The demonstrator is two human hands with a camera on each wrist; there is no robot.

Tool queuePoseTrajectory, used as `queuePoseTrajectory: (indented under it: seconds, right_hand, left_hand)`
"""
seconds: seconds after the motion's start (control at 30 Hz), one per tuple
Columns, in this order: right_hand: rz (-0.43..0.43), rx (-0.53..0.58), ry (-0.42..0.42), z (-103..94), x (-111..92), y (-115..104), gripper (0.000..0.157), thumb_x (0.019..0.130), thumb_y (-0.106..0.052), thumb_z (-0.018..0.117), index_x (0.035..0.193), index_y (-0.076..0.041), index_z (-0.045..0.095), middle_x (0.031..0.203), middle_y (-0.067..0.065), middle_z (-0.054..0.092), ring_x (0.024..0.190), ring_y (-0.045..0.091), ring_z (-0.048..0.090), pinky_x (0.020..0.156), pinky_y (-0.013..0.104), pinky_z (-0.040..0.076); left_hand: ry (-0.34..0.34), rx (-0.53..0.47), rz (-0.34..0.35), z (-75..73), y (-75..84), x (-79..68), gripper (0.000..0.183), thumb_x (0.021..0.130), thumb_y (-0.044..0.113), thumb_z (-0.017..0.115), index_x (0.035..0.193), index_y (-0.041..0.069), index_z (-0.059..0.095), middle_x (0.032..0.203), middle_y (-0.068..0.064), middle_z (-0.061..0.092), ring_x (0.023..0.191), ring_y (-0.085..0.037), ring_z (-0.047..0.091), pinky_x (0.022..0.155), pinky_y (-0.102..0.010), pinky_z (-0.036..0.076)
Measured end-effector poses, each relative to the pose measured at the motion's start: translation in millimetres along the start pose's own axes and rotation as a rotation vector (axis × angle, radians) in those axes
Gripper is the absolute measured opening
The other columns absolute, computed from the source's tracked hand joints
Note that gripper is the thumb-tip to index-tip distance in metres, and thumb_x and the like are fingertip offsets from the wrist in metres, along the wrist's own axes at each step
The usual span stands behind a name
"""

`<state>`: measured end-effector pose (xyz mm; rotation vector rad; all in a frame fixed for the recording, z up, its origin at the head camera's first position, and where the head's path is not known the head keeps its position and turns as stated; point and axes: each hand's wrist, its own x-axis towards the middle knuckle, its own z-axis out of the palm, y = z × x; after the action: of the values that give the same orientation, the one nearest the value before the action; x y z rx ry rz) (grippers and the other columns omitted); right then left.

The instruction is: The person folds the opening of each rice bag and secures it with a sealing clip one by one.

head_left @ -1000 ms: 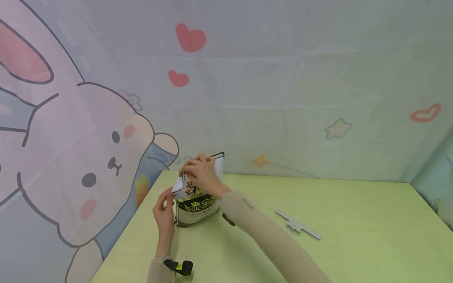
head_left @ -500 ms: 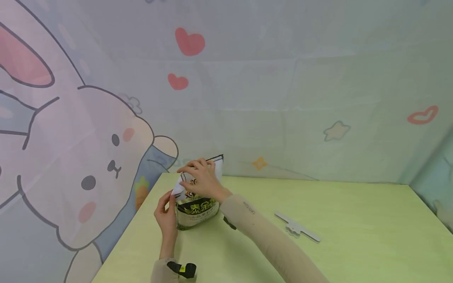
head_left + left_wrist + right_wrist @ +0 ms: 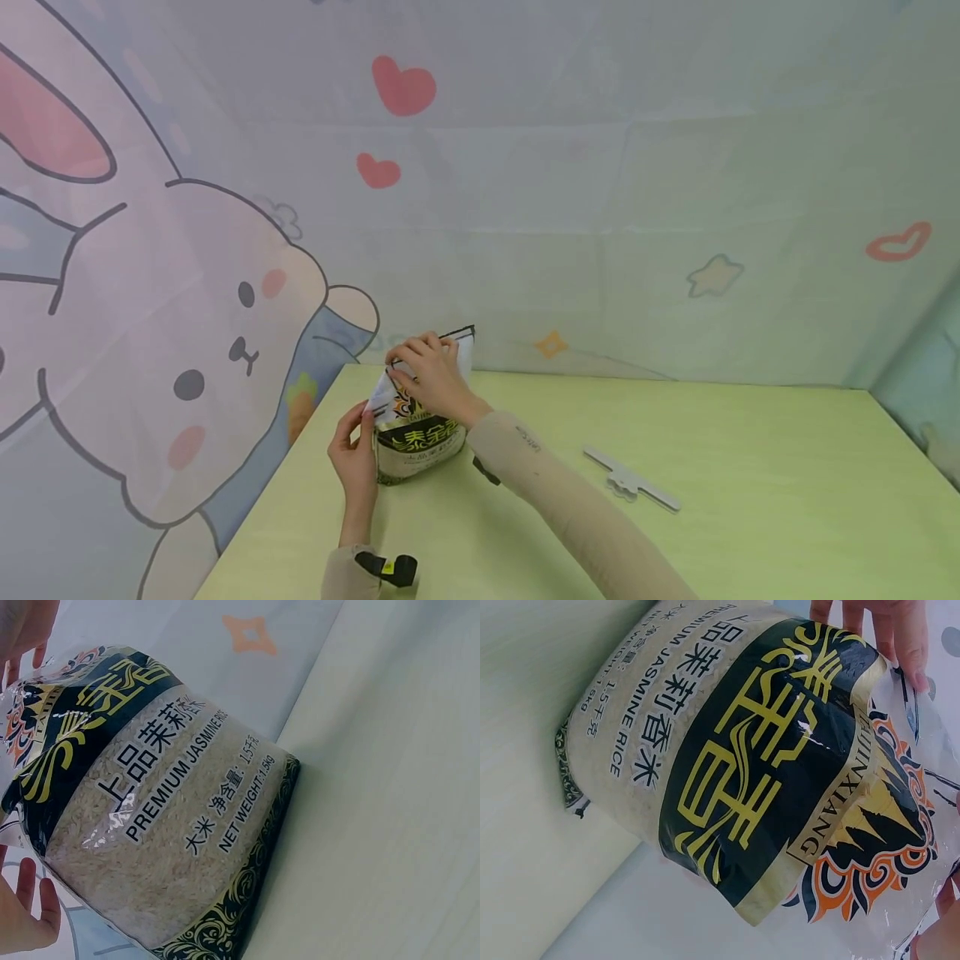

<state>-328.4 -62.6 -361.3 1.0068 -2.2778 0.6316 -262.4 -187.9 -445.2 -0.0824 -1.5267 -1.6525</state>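
Note:
A plastic bag of jasmine rice (image 3: 422, 454) stands on the table's left part, its clear, pale upper part drawn up above the rice. My left hand (image 3: 354, 457) pinches the bag's left upper corner between thumb and fingers. Across the front of the top reaches my right hand (image 3: 433, 380), its fingers curled over the upper edge and its thumb on the near side. The left wrist view shows the rice bag (image 3: 157, 817) tilted, its lettering plain to read. In the right wrist view, fingers of my left hand (image 3: 889, 634) touch the bag's side edge.
A white bag clip (image 3: 632, 479) with a long bar lies on the pale green table (image 3: 750, 467), right of my right forearm. Behind the table hangs a cloth backdrop (image 3: 570, 208) printed with a rabbit and hearts.
The white flap at the bag's left corner lies flatter than one second ago. My right thumb spread away from the edge, then moved back toward the fingers. The clip has stayed put.

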Motion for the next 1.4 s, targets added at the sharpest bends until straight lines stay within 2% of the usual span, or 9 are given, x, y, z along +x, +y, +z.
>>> queuePoseTrajectory:
  seconds: [0.17,0.4,0.6,0.77,1.0,1.23,1.4]
  right_hand:
    - [-0.006,-0.004,0.007,0.1,0,-1,0.011,0.089,-0.029,0.053,0.096,-0.023,0.06,0.1,-0.005,0.059,0.1,0.017,0.043,0.086,0.045,0.026]
    - [0.001,0.018,-0.002,-0.4,-1,-2,0.01,0.089,-0.028,0.053,0.095,-0.024,0.061,0.099,-0.005,0.059,0.098,0.017,0.043,0.087,0.045,0.026]
    - [0.008,0.046,-0.011,-0.4,-2,-2,0.012,0.089,-0.028,0.052,0.096,-0.025,0.061,0.101,-0.004,0.057,0.098,0.018,0.043,0.088,0.045,0.026]
    - [-0.014,0.039,0.006,1.1,-3,0,0.013,0.09,-0.027,0.051,0.097,-0.025,0.061,0.101,-0.003,0.057,0.097,0.019,0.043,0.087,0.046,0.026]
    - [-0.047,-0.017,0.057,3.0,-5,3,0.014,0.089,-0.03,0.052,0.099,-0.028,0.061,0.104,-0.004,0.058,0.101,0.017,0.045,0.087,0.046,0.029]
    - [-0.066,-0.057,0.059,0.1,-6,9,0.023,0.087,-0.032,0.054,0.109,-0.03,0.06,0.11,-0.004,0.057,0.107,0.018,0.044,0.089,0.047,0.029]
    - [-0.083,-0.056,0.084,-2.9,-8,11,0.026,0.086,-0.032,0.057,0.111,-0.03,0.06,0.11,-0.005,0.057,0.108,0.017,0.044,0.088,0.047,0.03]
  left_hand:
    - [0.007,0.0,-0.036,-2.2,1.1,-0.8,0.024,0.086,0.001,0.054,0.103,-0.016,0.056,0.092,0.013,0.063,0.084,-0.001,0.055,0.065,-0.011,0.045]
    - [0.038,-0.011,-0.038,-4.8,-1.2,-1.3,0.025,0.085,0.003,0.057,0.101,-0.016,0.057,0.089,0.011,0.065,0.079,-0.004,0.056,0.062,-0.013,0.045]
    - [0.083,0.031,-0.05,-5.0,-1.5,-3.2,0.024,0.083,0.003,0.059,0.098,-0.015,0.058,0.084,0.013,0.063,0.078,-0.002,0.058,0.062,-0.014,0.044]
    - [0.1,0.016,-0.05,-5.4,-1.8,-3.7,0.023,0.083,0.002,0.059,0.097,-0.016,0.057,0.084,0.013,0.063,0.076,0.0,0.058,0.063,-0.012,0.044]
    - [0.102,0.014,-0.049,-6.5,-3.7,-3.1,0.022,0.082,0.001,0.059,0.097,-0.016,0.057,0.084,0.014,0.063,0.076,0.001,0.057,0.063,-0.012,0.044]
    - [0.084,-0.068,-0.083,-11.1,-24.5,2.4,0.025,0.082,0.004,0.061,0.1,-0.013,0.058,0.086,0.012,0.066,0.077,-0.003,0.058,0.067,-0.013,0.046]
    - [0.062,-0.09,-0.075,-11.2,-25.6,4.8,0.027,0.081,0.005,0.063,0.099,-0.014,0.058,0.087,0.011,0.066,0.076,-0.004,0.058,0.067,-0.013,0.047]
